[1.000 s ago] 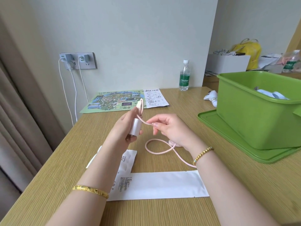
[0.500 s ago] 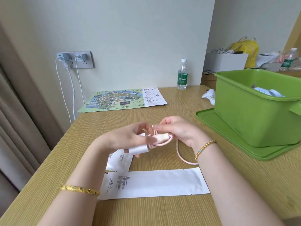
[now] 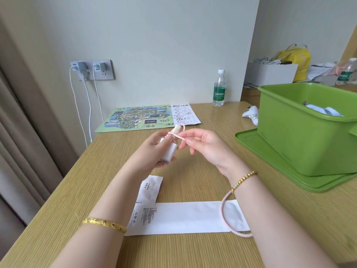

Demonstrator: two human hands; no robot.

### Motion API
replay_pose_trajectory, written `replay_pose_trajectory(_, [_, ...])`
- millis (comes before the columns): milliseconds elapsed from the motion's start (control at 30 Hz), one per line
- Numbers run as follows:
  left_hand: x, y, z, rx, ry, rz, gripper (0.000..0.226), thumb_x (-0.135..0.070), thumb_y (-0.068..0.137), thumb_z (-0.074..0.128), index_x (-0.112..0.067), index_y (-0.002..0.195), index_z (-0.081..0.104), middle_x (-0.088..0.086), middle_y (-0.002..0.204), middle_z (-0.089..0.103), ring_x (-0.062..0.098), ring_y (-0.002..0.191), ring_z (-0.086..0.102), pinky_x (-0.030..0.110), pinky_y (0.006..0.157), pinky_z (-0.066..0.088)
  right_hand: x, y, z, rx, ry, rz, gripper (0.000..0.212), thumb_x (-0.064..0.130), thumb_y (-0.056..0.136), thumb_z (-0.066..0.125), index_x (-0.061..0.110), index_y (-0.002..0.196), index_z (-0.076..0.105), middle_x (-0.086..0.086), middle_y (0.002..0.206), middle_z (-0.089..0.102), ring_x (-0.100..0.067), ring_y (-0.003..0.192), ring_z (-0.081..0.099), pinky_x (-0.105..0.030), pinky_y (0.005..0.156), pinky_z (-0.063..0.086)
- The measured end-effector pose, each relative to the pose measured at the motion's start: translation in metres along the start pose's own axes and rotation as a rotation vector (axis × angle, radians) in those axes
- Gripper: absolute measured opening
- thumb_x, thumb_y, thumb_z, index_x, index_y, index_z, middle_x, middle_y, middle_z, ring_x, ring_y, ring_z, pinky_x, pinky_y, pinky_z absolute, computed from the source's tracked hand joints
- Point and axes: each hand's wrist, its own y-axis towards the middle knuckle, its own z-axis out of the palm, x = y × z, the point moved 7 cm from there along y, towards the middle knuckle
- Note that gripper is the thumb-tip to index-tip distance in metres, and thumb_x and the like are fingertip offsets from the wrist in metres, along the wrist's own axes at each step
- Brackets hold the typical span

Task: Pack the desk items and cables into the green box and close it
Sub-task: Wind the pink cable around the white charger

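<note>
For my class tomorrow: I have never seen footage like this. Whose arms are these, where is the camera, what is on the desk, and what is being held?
There is no machine here. The picture comes from a wide-angle camera worn on a person's head, looking forward and down, so the two bare arms are that person's own.

The left hand holds a small white charger plug. The right hand pinches the pink cable near the plug; the rest of the cable trails down past the right wrist onto the wooden desk.

On the desk lie two white paper packets, a colourful map, a water bottle and a white gadget. On the right, the green box stands open on its green lid, with some pale items already inside.
</note>
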Motion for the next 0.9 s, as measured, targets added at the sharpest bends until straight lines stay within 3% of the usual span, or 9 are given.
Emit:
replay_pose_trajectory(100, [0.002, 0.001, 0.002, -0.046, -0.164, -0.076, 0.028, -0.03, 0.097, 0.036, -0.022, 0.097, 0.063, 0.0, 0.069, 0.063, 0.012, 0.048, 0.059, 0.015, 0.037, 0.036, 0.0, 0.0, 0.0, -0.004, -0.026, 0.016, 0.02, 0.001, 0.092, 0.049, 0.012, 0.098, 0.064, 0.004, 0.071, 0.063, -0.002, 0.053, 0.047, -0.008, 0.062, 0.043])
replay_pose_trajectory(233, [0.008, -0.001, 0.0, -0.122, -0.09, -0.142, 0.04, -0.061, 0.084, 0.047, -0.025, 0.087, 0.066, -0.004, 0.066, 0.064, 0.009, 0.043, 0.058, 0.014, 0.037, 0.034, 0.0, 0.001, 0.005, 0.029, -0.116, 0.019, 0.016, 0.0, 0.089, 0.053, 0.011, 0.09, 0.064, 0.002, 0.066, 0.062, 0.002, 0.047, 0.046, -0.01, 0.058, 0.042])
replay_pose_trajectory(333, [0.01, 0.0, -0.003, -0.166, -0.101, -0.152, 0.027, -0.046, 0.087, 0.051, -0.023, 0.079, 0.063, -0.002, 0.063, 0.062, 0.011, 0.039, 0.056, 0.013, 0.038, 0.031, -0.006, 0.0, 0.008, 0.077, -0.223, 0.079, 0.011, 0.01, 0.089, 0.058, 0.012, 0.081, 0.065, 0.005, 0.061, 0.061, -0.001, 0.047, 0.047, -0.013, 0.058, 0.042])
replay_pose_trajectory(433, [0.005, 0.002, -0.004, -0.148, -0.174, -0.145, 0.023, -0.036, 0.088, 0.045, -0.02, 0.084, 0.061, -0.004, 0.057, 0.065, 0.014, 0.037, 0.053, 0.011, 0.039, 0.029, -0.013, 0.0, 0.0, 0.034, -0.238, 0.15, 0.023, 0.03, 0.086, 0.062, 0.018, 0.067, 0.065, 0.01, 0.05, 0.054, 0.0, 0.042, 0.044, -0.014, 0.053, 0.041])
replay_pose_trajectory(533, [-0.002, 0.002, -0.002, -0.055, -0.113, -0.057, 0.022, -0.032, 0.09, 0.042, -0.021, 0.085, 0.061, -0.003, 0.061, 0.067, 0.015, 0.038, 0.053, 0.016, 0.044, 0.027, -0.021, -0.001, -0.017, -0.058, -0.205, 0.249, 0.034, 0.046, 0.078, 0.066, 0.016, 0.063, 0.062, 0.012, 0.042, 0.043, -0.004, 0.039, 0.037, -0.022, 0.054, 0.036])
replay_pose_trajectory(600, [-0.007, 0.0, 0.004, 0.065, -0.002, 0.014, 0.025, -0.029, 0.09, 0.042, -0.026, 0.074, 0.061, -0.002, 0.062, 0.065, 0.016, 0.04, 0.053, 0.022, 0.049, 0.026, -0.026, -0.004, -0.022, -0.057, -0.143, 0.309, 0.033, 0.046, 0.073, 0.07, 0.016, 0.064, 0.059, 0.01, 0.043, 0.04, -0.007, 0.043, 0.033, -0.023, 0.055, 0.031])
replay_pose_trajectory(700, [-0.006, -0.008, 0.015, 0.307, 0.096, 0.021, 0.019, -0.03, 0.082, 0.047, -0.026, 0.067, 0.059, -0.001, 0.063, 0.064, 0.017, 0.042, 0.055, 0.018, 0.045, 0.031, -0.029, -0.005, -0.021, -0.009, -0.036, 0.339, 0.022, 0.027, 0.076, 0.072, 0.017, 0.066, 0.056, 0.006, 0.051, 0.044, -0.01, 0.05, 0.034, -0.022, 0.053, 0.028])
replay_pose_trajectory(800, [0.001, -0.019, 0.029, 0.509, 0.246, -0.021, 0.01, -0.033, 0.08, 0.054, -0.024, 0.079, 0.058, -0.003, 0.069, 0.067, 0.018, 0.049, 0.059, 0.02, 0.043, 0.034, -0.031, -0.004, -0.016, 0.011, 0.011, 0.331, 0.014, 0.013, 0.08, 0.069, 0.017, 0.072, 0.058, 0.008, 0.055, 0.057, -0.008, 0.054, 0.043, -0.02, 0.052, 0.033])
replay_pose_trajectory(900, [0.006, -0.018, 0.035, 0.459, 0.597, -0.013, 0.016, -0.046, 0.084, 0.058, -0.031, 0.078, 0.054, -0.01, 0.069, 0.065, 0.01, 0.051, 0.058, 0.018, 0.041, 0.034, -0.027, -0.003, -0.019, -0.048, -0.024, 0.285, 0.013, 0.01, 0.082, 0.067, 0.017, 0.074, 0.059, 0.012, 0.051, 0.06, -0.001, 0.051, 0.049, -0.016, 0.05, 0.037])
